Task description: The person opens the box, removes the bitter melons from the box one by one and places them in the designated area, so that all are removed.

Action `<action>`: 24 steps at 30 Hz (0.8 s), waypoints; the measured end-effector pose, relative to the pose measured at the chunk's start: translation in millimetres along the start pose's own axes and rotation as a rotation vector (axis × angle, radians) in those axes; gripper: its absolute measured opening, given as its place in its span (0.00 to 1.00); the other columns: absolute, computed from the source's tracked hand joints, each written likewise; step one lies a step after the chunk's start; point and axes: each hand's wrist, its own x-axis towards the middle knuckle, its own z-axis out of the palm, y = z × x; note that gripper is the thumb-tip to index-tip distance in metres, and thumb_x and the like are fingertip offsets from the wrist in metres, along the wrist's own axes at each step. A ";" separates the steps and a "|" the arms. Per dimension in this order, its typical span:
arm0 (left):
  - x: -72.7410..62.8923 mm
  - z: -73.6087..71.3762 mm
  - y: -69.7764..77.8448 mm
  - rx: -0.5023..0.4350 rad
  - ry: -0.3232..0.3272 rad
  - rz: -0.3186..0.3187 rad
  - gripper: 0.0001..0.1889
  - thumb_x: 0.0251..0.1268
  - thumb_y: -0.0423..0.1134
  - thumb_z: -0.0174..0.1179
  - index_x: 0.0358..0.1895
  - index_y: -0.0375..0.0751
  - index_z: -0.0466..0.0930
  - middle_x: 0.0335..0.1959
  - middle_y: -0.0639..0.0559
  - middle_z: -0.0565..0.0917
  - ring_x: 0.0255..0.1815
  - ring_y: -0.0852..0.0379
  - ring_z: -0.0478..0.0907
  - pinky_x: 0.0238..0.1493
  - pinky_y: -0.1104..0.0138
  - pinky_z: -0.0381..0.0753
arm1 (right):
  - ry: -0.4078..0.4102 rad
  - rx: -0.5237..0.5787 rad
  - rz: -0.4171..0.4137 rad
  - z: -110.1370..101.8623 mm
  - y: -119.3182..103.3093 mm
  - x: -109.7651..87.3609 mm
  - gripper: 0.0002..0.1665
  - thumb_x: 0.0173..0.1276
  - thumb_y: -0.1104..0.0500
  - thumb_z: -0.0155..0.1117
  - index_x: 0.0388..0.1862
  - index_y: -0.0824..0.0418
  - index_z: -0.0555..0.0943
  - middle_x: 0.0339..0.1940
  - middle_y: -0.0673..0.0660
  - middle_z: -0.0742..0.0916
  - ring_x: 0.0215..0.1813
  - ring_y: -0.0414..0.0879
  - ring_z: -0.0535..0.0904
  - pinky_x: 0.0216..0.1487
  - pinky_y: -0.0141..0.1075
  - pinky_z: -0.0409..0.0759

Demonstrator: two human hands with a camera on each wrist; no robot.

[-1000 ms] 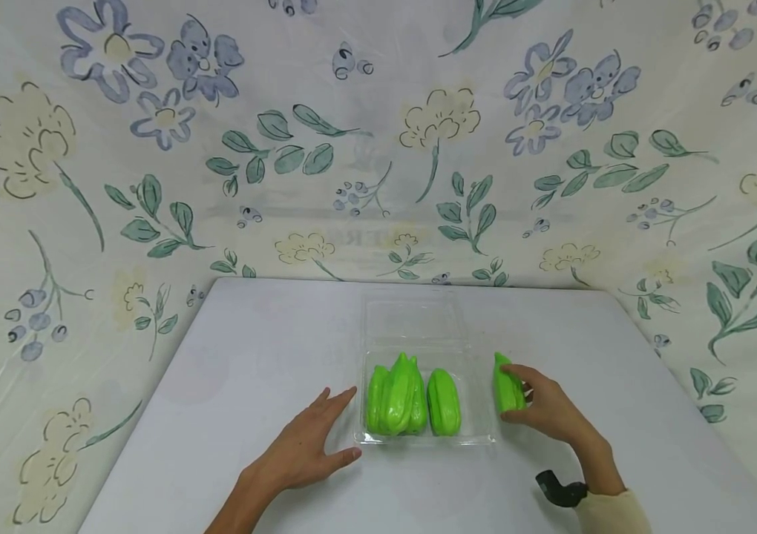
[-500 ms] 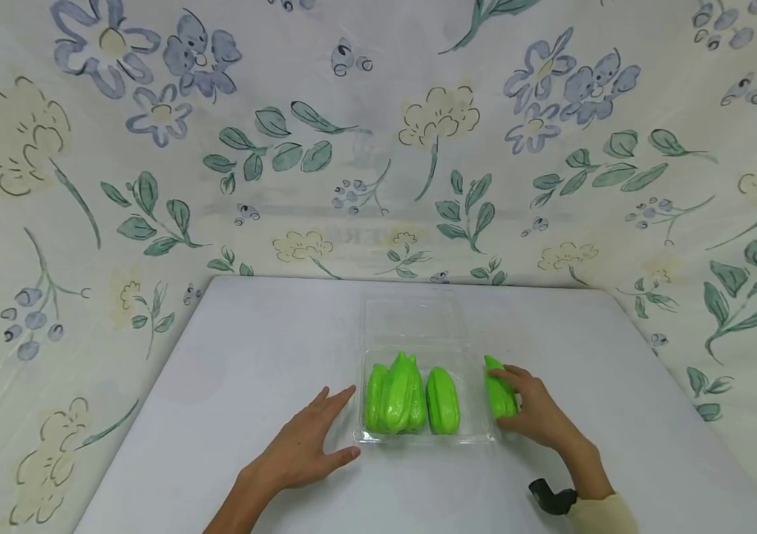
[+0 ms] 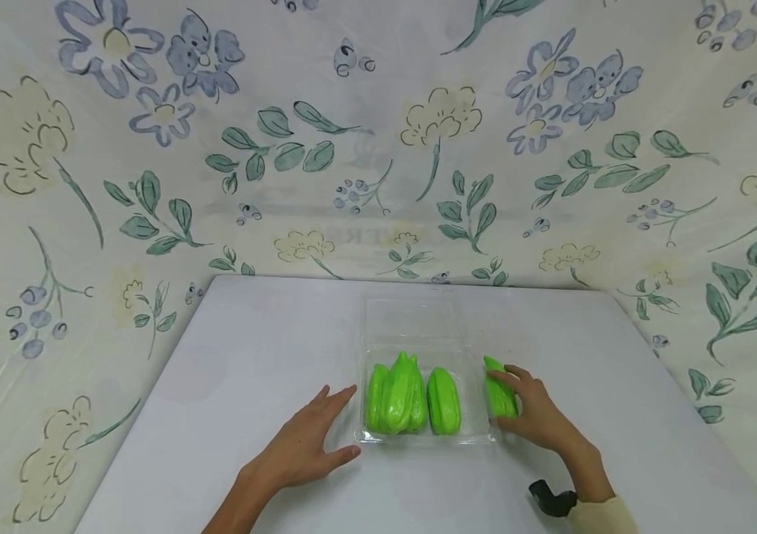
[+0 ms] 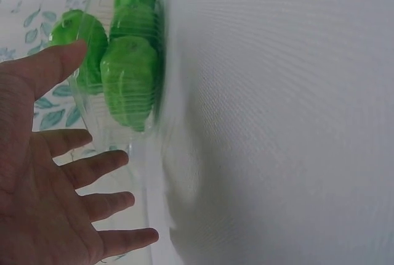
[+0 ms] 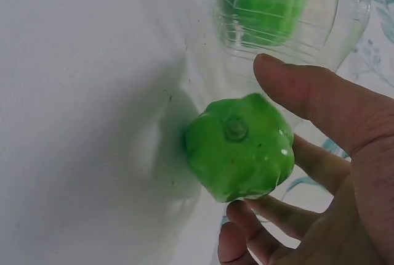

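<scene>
A ribbed green gourd [image 3: 501, 389], pointed at its far end, is held in my right hand [image 3: 539, 415] beside the right wall of a clear plastic clamshell box [image 3: 475, 430]. In the right wrist view, the blunt end of that gourd [image 5: 240, 148] faces the camera, thumb on one side and curled fingers on the other. Several like gourds lie in the box: a cluster [image 3: 397, 397] at the left and a single gourd [image 3: 444, 400] right of it. My left hand [image 3: 305, 445] is spread at the box's left side, its fingertips near the wall and holding nothing.
The box's clear lid [image 3: 412, 319] lies folded back, away from me. All of this is on a white table [image 3: 272, 326], with a floral curtain [image 3: 378, 185] behind and at both sides. A black strap end [image 3: 552, 498] sticks out near the right wrist.
Over the first half second, my right hand and its gourd moved left, closer to the box. Since then they have held nearly still. The left hand stays in place.
</scene>
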 end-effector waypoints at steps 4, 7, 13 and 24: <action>0.1 -0.5 1.2 0.000 -0.007 -0.005 0.44 0.60 0.57 0.66 0.77 0.50 0.58 0.72 0.50 0.68 0.75 0.42 0.55 0.66 0.42 0.64 | 0.024 -0.017 -0.043 -4.2 -1.1 -1.9 0.42 0.53 0.55 0.79 0.68 0.59 0.73 0.69 0.72 0.68 0.62 0.70 0.66 0.54 0.65 0.73; 0.4 0.0 1.3 0.002 -0.012 -0.012 0.44 0.60 0.57 0.66 0.77 0.50 0.57 0.72 0.50 0.68 0.76 0.42 0.54 0.66 0.42 0.64 | 0.035 -0.021 -0.059 -8.0 -2.6 -2.6 0.41 0.55 0.57 0.78 0.68 0.60 0.73 0.69 0.73 0.68 0.64 0.73 0.64 0.55 0.68 0.70; 0.8 -0.9 1.9 0.006 -0.020 -0.013 0.44 0.60 0.58 0.65 0.77 0.49 0.57 0.72 0.50 0.68 0.76 0.42 0.54 0.66 0.42 0.63 | 0.040 -0.031 -0.064 -16.8 -8.2 -3.5 0.38 0.58 0.58 0.76 0.67 0.61 0.73 0.68 0.73 0.69 0.64 0.73 0.64 0.55 0.69 0.69; 0.6 -2.4 4.2 0.017 -0.023 -0.016 0.44 0.60 0.57 0.66 0.77 0.50 0.58 0.72 0.50 0.68 0.76 0.42 0.55 0.66 0.43 0.63 | 0.076 -0.033 -0.114 -31.0 -17.3 -0.9 0.37 0.60 0.60 0.74 0.68 0.61 0.71 0.68 0.72 0.69 0.65 0.73 0.63 0.56 0.70 0.67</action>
